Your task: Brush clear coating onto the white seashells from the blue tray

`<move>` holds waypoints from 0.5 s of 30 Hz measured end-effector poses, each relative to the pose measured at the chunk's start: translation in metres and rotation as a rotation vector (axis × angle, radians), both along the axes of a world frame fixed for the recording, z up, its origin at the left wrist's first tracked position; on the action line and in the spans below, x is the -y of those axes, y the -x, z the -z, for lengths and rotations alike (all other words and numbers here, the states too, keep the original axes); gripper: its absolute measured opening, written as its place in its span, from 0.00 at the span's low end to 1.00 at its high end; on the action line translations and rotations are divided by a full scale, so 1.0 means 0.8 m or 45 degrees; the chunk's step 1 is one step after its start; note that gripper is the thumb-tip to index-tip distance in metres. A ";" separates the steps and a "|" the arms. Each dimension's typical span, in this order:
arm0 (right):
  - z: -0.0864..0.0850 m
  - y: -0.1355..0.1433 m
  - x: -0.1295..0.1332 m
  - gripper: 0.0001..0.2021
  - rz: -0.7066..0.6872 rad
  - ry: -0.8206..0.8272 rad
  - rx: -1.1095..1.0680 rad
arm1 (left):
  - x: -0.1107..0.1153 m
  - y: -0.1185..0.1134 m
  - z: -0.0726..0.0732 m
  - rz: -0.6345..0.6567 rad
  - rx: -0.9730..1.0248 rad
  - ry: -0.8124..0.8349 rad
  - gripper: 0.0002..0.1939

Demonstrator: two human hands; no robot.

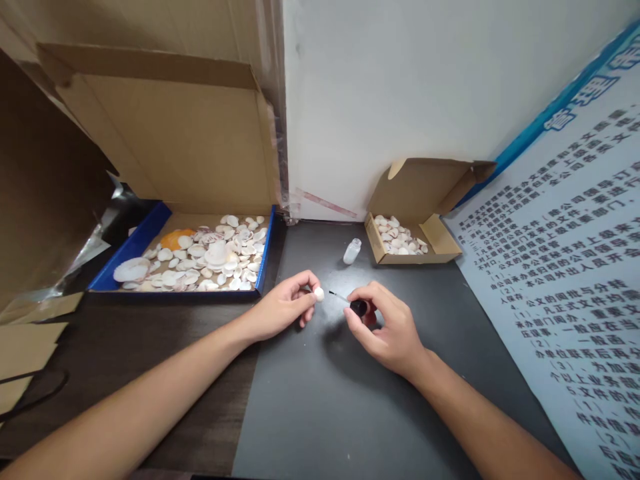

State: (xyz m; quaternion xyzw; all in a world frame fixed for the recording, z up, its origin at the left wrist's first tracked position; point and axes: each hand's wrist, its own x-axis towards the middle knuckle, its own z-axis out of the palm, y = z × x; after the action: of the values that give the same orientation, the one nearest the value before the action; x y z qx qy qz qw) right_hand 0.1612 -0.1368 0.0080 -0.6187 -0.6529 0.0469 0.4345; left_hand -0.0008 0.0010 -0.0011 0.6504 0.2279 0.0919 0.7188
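Note:
Between the thumb and fingers of my left hand point(287, 303) is a small white seashell point(319, 293). My right hand point(387, 320) grips the black cap of a thin brush point(358, 307), its tip pointing left toward the shell with a small gap between them. Beyond both hands, a small uncapped glass bottle point(353, 251) with whitish contents stands on the dark table point(320, 400).
At the left, an open blue-sided cardboard box point(183, 291) holds many shells, one large and one orange. A smaller open cardboard box point(420, 259) with white shells stands back right. A printed sheet point(565, 220) leans along the right side; a white wall point(380, 87) rises behind.

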 end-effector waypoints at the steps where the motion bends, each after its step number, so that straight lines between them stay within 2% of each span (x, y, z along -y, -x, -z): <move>1: 0.000 0.000 0.000 0.04 0.003 0.001 -0.010 | 0.000 0.000 0.000 0.004 0.001 0.002 0.13; 5: 0.000 0.000 0.001 0.04 -0.033 -0.009 -0.013 | -0.001 0.001 0.001 0.027 0.023 0.018 0.15; 10: 0.000 0.000 -0.001 0.04 0.033 0.022 -0.005 | -0.002 0.001 0.002 0.031 0.035 0.021 0.14; 15: -0.001 0.000 0.000 0.04 -0.061 -0.003 -0.009 | -0.001 0.001 0.000 0.056 -0.004 0.045 0.12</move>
State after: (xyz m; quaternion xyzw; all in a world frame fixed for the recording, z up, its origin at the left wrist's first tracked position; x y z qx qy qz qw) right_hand 0.1608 -0.1371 0.0091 -0.6023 -0.6661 0.0586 0.4361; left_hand -0.0017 0.0022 -0.0012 0.6425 0.2163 0.0708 0.7317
